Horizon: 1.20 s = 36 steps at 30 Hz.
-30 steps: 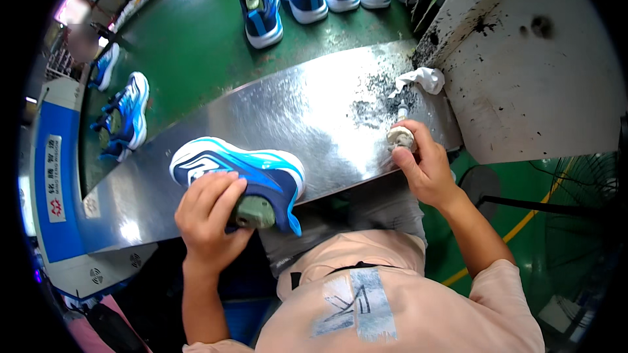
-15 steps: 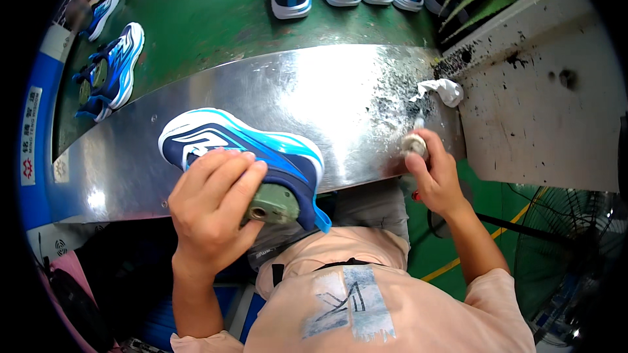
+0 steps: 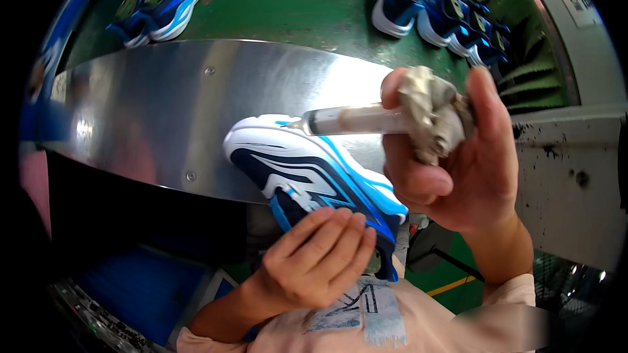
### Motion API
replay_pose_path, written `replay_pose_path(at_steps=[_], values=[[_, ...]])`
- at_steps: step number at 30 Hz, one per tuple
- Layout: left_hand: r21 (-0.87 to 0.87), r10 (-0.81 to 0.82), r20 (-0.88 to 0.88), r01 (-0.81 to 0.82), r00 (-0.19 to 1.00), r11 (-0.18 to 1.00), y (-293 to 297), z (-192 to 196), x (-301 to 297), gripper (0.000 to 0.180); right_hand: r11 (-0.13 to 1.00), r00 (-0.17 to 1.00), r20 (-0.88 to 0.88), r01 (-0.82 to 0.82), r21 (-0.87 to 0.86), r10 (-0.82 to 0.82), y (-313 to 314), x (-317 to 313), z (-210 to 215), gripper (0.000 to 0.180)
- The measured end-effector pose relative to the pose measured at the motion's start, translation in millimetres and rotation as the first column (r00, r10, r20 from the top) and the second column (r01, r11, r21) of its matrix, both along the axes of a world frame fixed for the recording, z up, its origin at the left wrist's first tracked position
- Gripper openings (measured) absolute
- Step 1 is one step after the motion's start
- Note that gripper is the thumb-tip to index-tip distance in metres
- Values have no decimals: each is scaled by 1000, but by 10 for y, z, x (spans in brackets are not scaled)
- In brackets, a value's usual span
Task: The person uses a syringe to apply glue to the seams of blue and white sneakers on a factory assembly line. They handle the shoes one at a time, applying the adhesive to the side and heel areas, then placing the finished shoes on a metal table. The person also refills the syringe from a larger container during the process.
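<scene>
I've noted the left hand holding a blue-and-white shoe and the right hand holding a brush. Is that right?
Not quite: the head view shows the right hand holding a syringe, not a brush. The left hand does hold a blue-and-white shoe.

Syringe [image 3: 363, 119] translucent plastic, smooth; wrapping [image 3: 426, 117] crumpled, matt; worktop strip [image 3: 154, 111] glossy metal; shirt [image 3: 425, 317] matt cloth.

Cannot fully see the blue-and-white running shoe [image 3: 315, 180] behind the bare left hand [image 3: 319, 258], nor, beside that shoe, the rear of the clear tubular syringe [image 3: 356, 120] inside crumpled beige wrapping [image 3: 428, 117].
</scene>
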State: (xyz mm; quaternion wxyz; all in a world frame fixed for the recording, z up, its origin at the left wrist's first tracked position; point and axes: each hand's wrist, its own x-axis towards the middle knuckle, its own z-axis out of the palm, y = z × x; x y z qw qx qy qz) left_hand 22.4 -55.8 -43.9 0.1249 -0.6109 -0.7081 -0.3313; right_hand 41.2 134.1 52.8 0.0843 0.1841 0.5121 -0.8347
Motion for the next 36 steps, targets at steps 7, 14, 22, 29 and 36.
replay_pose_path(at_steps=[7, 14, 22, 29, 36], values=[[33, -3, 25, 2, 1000, 999, -66, -83, 13, 17, 989, 982, 121, -146, -21, 148, -209, -486, -172, 66], [74, -27, -25, 29, 999, 997, -79, -164, -14, 19, 985, 963, 217, -168, 23, 159, -282, -664, -203, 65], [73, -14, 7, 14, 1000, 997, -93, -142, -8, 16, 938, 987, 85, -159, 307, 139, -245, -407, -81, 71], [19, -4, 31, 4, 1000, 1000, -95, -77, 10, 16, 992, 1000, -17, -10, 125, 12, -48, 318, -221, 73], [-48, 5, -16, -6, 1000, 999, -78, -20, 33, 18, 998, 999, -22, 37, 48, -36, -30, 875, -356, 73]])
